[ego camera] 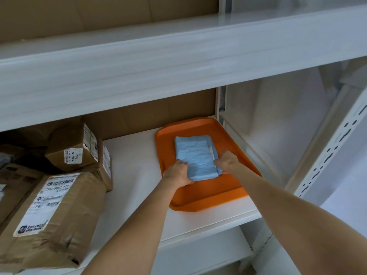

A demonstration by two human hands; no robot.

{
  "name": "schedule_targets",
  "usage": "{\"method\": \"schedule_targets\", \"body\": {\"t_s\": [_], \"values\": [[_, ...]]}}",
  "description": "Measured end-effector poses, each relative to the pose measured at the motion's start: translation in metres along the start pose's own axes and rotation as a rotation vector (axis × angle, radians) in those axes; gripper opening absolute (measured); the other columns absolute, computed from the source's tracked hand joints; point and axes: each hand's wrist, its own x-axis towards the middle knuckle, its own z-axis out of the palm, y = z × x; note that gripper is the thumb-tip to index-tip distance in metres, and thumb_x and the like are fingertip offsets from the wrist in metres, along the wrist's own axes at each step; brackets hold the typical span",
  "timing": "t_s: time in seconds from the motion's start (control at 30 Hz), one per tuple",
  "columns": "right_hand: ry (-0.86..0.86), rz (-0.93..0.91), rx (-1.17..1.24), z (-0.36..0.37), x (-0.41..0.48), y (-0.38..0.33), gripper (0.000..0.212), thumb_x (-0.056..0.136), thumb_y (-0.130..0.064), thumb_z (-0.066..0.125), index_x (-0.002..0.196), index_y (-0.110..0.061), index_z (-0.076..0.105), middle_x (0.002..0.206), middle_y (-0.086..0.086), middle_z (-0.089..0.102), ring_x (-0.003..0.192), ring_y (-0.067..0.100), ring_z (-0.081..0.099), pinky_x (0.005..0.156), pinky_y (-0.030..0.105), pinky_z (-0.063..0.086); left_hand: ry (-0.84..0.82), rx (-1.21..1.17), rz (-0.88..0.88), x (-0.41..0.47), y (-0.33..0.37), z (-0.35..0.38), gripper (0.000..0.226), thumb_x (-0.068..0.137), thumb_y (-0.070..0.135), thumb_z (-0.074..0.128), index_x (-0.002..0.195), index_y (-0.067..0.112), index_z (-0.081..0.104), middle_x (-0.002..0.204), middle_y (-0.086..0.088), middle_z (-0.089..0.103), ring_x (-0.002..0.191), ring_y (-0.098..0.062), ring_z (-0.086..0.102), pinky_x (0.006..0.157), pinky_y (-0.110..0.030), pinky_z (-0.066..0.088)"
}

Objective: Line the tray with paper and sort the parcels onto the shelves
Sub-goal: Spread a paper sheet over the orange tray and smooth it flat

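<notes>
An orange tray [214,197] lies on the right part of a white shelf [135,167]. Inside it rests a folded light-blue paper [195,154], creased, with a white edge showing on its right side. My left hand [176,172] grips the paper's near left corner, fingers curled over the edge. My right hand [228,161] pinches the paper's right edge. Several brown parcels sit at the shelf's left: a large taped one [57,217] with a barcode label in front and a smaller box [73,145] tilted on top behind it.
A second white shelf beam [178,64] runs overhead, with cardboard [99,14] behind it. The perforated white upright [333,147] of the rack stands at the right. A lower shelf [198,253] shows beneath the front edge.
</notes>
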Motion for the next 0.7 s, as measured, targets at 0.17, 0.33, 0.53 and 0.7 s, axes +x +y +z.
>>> {"method": "schedule_targets", "body": {"t_s": [0.17,0.33,0.53,0.7], "values": [[-0.119,-0.009,-0.132,0.004,-0.009,0.001,0.032,0.089,-0.007,0.064,0.12,-0.001,0.06,0.115,0.014,0.066,0.105,0.024,0.064,0.093,0.035,0.053,-0.049,-0.019,-0.026,-0.004,-0.006,-0.001,0.074,0.079,0.042,0.072,0.142,0.02,0.039,0.14,-0.007,0.041,0.124,-0.024,0.046,0.099,-0.033,0.045],[-0.077,-0.012,-0.135,0.002,-0.011,-0.001,0.037,0.09,-0.009,0.061,0.126,-0.003,0.055,0.124,0.016,0.06,0.113,0.027,0.059,0.095,0.037,0.052,-0.108,-0.05,-0.04,-0.004,-0.01,-0.004,0.08,0.079,0.033,0.071,0.147,0.025,0.029,0.145,-0.006,0.033,0.128,-0.025,0.042,0.101,-0.036,0.044],[0.248,0.003,-0.494,-0.012,-0.014,0.005,0.062,0.088,-0.019,0.061,0.143,-0.016,0.033,0.147,0.017,0.029,0.135,0.035,0.031,0.106,0.046,0.037,0.134,-0.056,-0.296,-0.007,-0.01,-0.007,0.051,0.089,0.035,0.057,0.136,0.021,0.042,0.139,-0.012,0.034,0.128,-0.029,0.037,0.092,-0.036,0.045],[0.134,0.067,-0.487,-0.016,-0.012,0.018,0.064,0.092,-0.029,0.058,0.146,-0.014,0.027,0.149,0.021,0.028,0.135,0.039,0.032,0.108,0.052,0.033,0.036,-0.227,-0.406,-0.005,-0.011,-0.007,0.039,0.091,0.032,0.055,0.124,0.012,0.047,0.127,-0.014,0.048,0.106,-0.026,0.056,0.077,-0.03,0.049]]}}
